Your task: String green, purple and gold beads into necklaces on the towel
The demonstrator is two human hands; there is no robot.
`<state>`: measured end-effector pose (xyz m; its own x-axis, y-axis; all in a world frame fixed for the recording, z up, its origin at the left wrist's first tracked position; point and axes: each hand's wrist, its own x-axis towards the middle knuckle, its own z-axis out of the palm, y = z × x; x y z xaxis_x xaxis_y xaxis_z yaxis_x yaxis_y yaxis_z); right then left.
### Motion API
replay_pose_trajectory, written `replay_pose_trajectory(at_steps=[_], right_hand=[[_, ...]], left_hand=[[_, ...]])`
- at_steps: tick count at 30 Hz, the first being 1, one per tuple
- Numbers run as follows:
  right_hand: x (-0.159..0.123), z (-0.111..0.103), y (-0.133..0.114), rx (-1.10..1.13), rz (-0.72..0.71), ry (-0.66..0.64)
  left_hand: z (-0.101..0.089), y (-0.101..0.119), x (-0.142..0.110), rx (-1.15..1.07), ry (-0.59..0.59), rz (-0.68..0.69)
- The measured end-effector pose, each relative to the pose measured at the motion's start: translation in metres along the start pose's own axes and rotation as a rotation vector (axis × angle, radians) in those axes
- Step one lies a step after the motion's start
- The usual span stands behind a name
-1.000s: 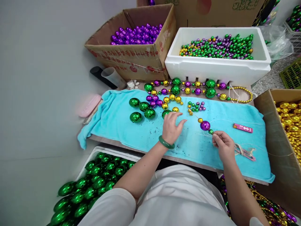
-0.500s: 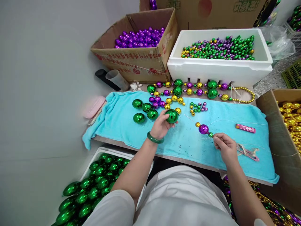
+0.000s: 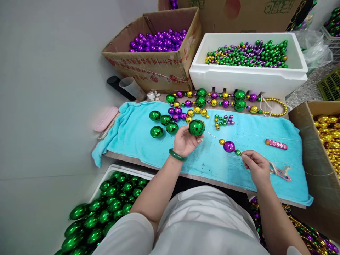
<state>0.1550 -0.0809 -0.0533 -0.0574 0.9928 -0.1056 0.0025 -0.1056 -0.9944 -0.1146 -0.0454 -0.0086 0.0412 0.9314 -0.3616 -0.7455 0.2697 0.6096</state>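
The left hand cradles a big green ball, thumb on one side and fingers beneath, leaving the end toward the needle uncovered, likely so the hole can be reached. The right hand has a pinched grip at the near end of a short strand; whether its fingertips press the small green bead or the line just behind it, I cannot tell. That hold at the tail probably keeps the gold, purple and green beads from slipping off while the needle points at the ball; whether its tip has entered is too fine to make out. The blue towel seems laid to stop round things rolling. Between the hands and the table's near edge there is towel with dark specks; beyond, loose balls and the finished-looking strings limit reach, with scissors close beside the right wrist.
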Motion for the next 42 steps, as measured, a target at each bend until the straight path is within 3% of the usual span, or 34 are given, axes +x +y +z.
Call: replay_pose_trajectory(at_steps=[4,8,15,22,26,30,33,35,38,40,42], right_hand=[[0.001,0.001,-0.002,-0.03,-0.013,0.01],[0.001,0.003,-0.002,-0.045,-0.01,-0.002],[0.004,0.01,0.007,0.058,0.112,-0.013],[0.006,0.003,0.013,0.477,0.286,-0.255],[0.009,0.003,0.016,0.54,0.302,-0.296],[0.017,0.009,0.017,0.402,0.317,-0.245],[0.025,0.009,0.018,0.142,0.267,-0.206],[0.03,0.006,0.016,-0.114,0.184,-0.168],[0.036,0.002,0.003,-0.397,0.011,-0.012],[0.038,0.005,-0.014,-0.403,-0.105,0.086],[0.04,0.015,-0.034,-0.294,-0.192,0.078]], left_hand=[[0.0,-0.002,0.0,0.086,-0.018,0.033],[0.004,-0.009,-0.004,0.268,-0.108,0.114],[0.014,-0.02,-0.011,0.394,-0.24,0.15],[0.018,-0.023,-0.014,0.359,-0.305,0.085],[0.019,-0.025,-0.01,0.304,-0.218,0.114],[0.021,-0.022,-0.001,0.382,-0.008,0.319],[0.028,-0.018,0.003,0.532,0.071,0.432],[0.036,-0.015,0.002,0.591,0.07,0.461],[0.052,-0.011,-0.002,0.62,0.038,0.52],[0.063,-0.006,-0.005,0.644,0.016,0.583],[0.073,0.0,-0.008,0.662,-0.008,0.648]])
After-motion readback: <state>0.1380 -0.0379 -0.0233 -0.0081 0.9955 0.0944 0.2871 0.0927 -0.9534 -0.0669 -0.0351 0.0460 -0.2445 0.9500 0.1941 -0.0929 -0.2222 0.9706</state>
